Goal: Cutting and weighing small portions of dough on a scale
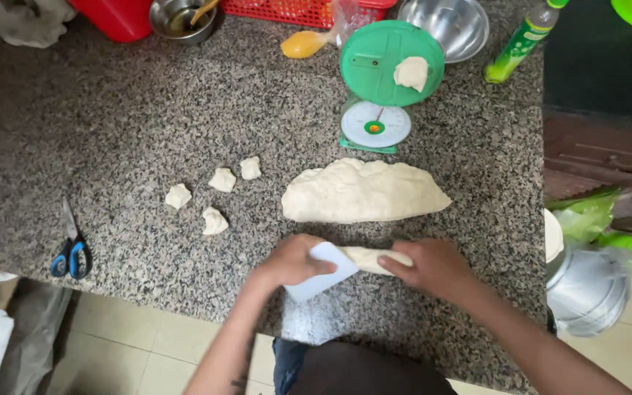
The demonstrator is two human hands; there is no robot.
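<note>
On the speckled stone counter [148, 110], close to its front edge, the person is cutting a long roll of dough [374, 258]. The left hand [294, 260] has its fingers curled shut around a white scraper [322, 272], and the scraper's edge is pressed against the left end of the roll. The right hand [433, 267] lies on the other end of the roll, fingers bent down over it to keep it from sliding. It looks like the step in hand is chopping off one small bit.

Just behind the roll sits the big dough lump [363, 192]. To the left lie four small dough pieces [213, 194], each a little apart from the others. One more dough piece [411, 73] rests on the pan of the green scale [389, 69]. Blue-handled scissors [71, 256] lie far off by the left edge.

The next move likely needs a firm push straight down with the scraper while the right hand holds the roll steady, so the bit comes off clean.
</note>
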